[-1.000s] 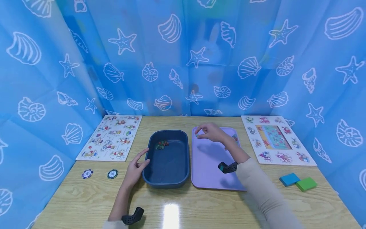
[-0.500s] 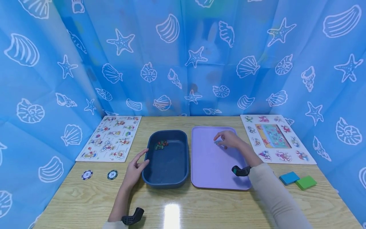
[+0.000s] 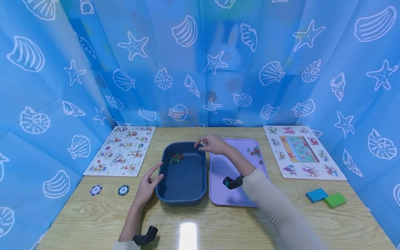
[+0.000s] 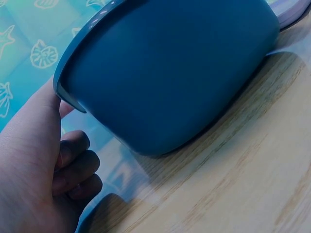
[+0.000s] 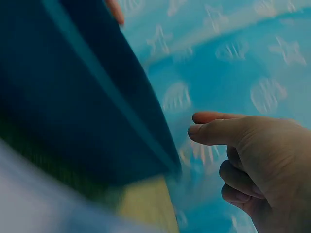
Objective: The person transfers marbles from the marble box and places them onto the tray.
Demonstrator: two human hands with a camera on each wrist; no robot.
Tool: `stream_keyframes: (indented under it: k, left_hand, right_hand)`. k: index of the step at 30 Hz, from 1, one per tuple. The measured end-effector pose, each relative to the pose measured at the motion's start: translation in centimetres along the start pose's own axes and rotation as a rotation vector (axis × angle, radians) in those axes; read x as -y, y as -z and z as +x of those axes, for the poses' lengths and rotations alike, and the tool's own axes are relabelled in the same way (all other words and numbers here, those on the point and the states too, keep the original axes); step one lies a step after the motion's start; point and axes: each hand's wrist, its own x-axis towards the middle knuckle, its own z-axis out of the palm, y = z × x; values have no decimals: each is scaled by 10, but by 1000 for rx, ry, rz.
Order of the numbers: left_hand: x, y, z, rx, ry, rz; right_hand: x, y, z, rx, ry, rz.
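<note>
A small pile of beads already lay in the bin, several remained on the tray, and the right hand hovered over the bin's rim, fingertips pinched, contents hidden, while the left hand steadied the bin, thumb and forefinger at its rim, other fingers curled.
</note>
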Motion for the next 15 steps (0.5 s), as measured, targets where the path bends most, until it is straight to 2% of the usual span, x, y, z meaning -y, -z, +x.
stream_keyframes:
  k: [3,7,11,15]
  left_hand:
    - [0,1,0,-3,3,9]
    - [0,1,1,5,8,22]
    - [1,1,0,11,0,27]
    - [1,2,0,12,-9,23]
  right_hand:
    - [20,-13,22,38,27,-11]
    - [34,-33,44,95,36,-4]
    - [38,-49,57,166,13,-10]
    - [36,-63,63,216,-53,-68]
